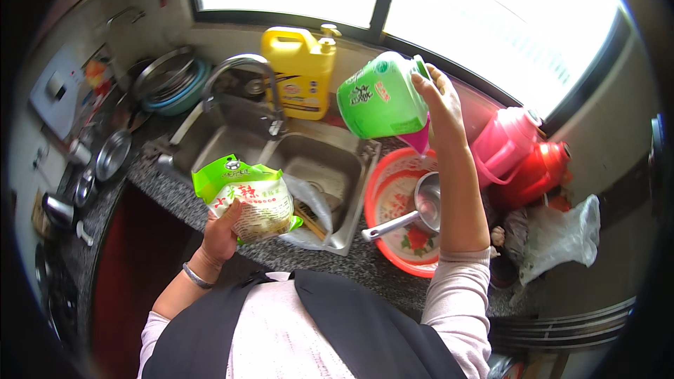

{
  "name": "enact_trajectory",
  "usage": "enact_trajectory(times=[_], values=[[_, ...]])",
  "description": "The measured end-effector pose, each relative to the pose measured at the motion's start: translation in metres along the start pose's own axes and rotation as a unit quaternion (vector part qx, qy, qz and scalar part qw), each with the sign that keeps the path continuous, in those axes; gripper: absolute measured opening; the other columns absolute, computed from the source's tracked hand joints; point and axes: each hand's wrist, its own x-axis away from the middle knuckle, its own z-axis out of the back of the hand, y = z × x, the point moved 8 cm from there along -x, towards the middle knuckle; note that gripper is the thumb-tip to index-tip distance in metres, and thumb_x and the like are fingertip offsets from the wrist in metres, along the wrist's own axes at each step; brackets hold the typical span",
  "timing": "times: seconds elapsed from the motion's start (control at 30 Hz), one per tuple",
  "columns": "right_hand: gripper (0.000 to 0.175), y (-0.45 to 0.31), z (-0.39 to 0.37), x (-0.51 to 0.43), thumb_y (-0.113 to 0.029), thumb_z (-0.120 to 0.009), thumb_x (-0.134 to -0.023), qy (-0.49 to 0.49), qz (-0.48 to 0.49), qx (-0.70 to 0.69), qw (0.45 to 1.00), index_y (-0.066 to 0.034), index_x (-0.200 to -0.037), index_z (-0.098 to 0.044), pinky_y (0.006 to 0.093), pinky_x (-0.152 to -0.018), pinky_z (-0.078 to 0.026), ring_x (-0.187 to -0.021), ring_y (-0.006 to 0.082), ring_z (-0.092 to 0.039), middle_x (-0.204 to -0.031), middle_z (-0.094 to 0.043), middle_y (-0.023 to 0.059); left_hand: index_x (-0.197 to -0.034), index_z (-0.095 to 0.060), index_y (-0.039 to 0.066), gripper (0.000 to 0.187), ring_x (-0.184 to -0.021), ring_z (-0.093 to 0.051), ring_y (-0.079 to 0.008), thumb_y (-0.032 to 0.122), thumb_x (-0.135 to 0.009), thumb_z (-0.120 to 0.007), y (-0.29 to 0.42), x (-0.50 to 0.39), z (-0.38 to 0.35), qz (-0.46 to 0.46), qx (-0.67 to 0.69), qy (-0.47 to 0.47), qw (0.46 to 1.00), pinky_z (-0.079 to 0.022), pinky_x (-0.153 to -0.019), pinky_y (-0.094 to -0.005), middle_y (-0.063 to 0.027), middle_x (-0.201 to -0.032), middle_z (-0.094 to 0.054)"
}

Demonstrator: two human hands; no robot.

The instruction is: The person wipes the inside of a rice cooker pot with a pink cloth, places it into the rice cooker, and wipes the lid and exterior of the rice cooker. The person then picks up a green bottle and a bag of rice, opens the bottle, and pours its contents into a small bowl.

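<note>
My left hand [224,234] grips the lower left side of a green and white printed plastic food packet [255,200], held above the counter's front edge and the sink. My right hand [439,92] is raised on the right and grips the lidded or neck end of a tilted green plastic jar [384,100]. Under the jar a magenta object [417,140] partly shows; what it is I cannot tell. Below my right forearm a metal ladle-like pan with a handle [389,225] lies across a red patterned basin [374,189].
A double steel sink [316,168] with a curved faucet [237,60] lies ahead, a clear plastic bag [310,205] at its front edge. Behind it stands a yellow jug [303,79]. Pink [505,142] and red [537,173] vacuum flasks stand right, stacked basins [176,84] left.
</note>
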Motion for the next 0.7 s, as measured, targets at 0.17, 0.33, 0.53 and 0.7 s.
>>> enact_trajectory(times=[0.17, 0.33, 0.53, 0.7], values=[[0.073, -0.011, -0.133, 0.049, -0.031, -0.069, -0.077, -0.146, 0.027, 0.019, 0.989, 0.0032, -0.137, -0.047, 0.0336, -0.096, -0.044, -0.114, 0.0234, -0.055, -0.127, -0.055, 0.0152, -0.124, -0.056, 0.003, 0.03, -0.108, -0.064, -0.024, 0.017, -0.097, -0.056, 0.035, 0.067, 0.076, -0.062, -0.013, 0.089, 0.994, -0.052, -0.094, -0.0388, -0.0112, -0.118, -0.065], [0.075, -0.042, -0.272, 0.14, -0.025, -0.071, -0.072, -0.256, 0.109, 0.028, 0.96, -0.0021, -0.139, -0.047, 0.0371, -0.104, -0.038, -0.12, 0.0233, -0.051, -0.129, -0.054, 0.0113, -0.116, -0.063, 0.008, 0.023, -0.099, -0.066, -0.0144, 0.017, -0.095, -0.064, 0.078, 0.155, 0.148, -0.145, 0.009, 0.177, 0.974, -0.053, -0.087, -0.0317, -0.0047, -0.11, -0.069], [0.083, -0.055, -0.471, 0.289, -0.028, -0.078, -0.061, -0.45, 0.308, 0.12, 0.83, -0.0041, -0.136, -0.049, 0.0419, -0.1, -0.039, -0.112, 0.0311, -0.05, -0.119, -0.052, 0.0162, -0.127, -0.055, 0.005, 0.036, -0.11, -0.06, -0.0167, 0.024, -0.097, -0.061, 0.117, 0.324, 0.25, -0.262, 0.01, 0.335, 0.905, -0.049, -0.095, -0.0351, -0.0076, -0.121, -0.063], [0.086, -0.058, -0.601, 0.432, -0.03, -0.08, -0.061, -0.581, 0.3, 0.054, 0.755, -0.004, -0.136, -0.048, 0.0435, -0.1, -0.041, -0.113, 0.0319, -0.049, -0.121, -0.052, 0.0169, -0.127, -0.055, 0.004, 0.035, -0.109, -0.06, -0.0169, 0.021, -0.097, -0.059, 0.146, 0.477, 0.306, -0.369, -0.02, 0.458, 0.809, -0.048, -0.096, -0.0345, -0.0075, -0.12, -0.063]])
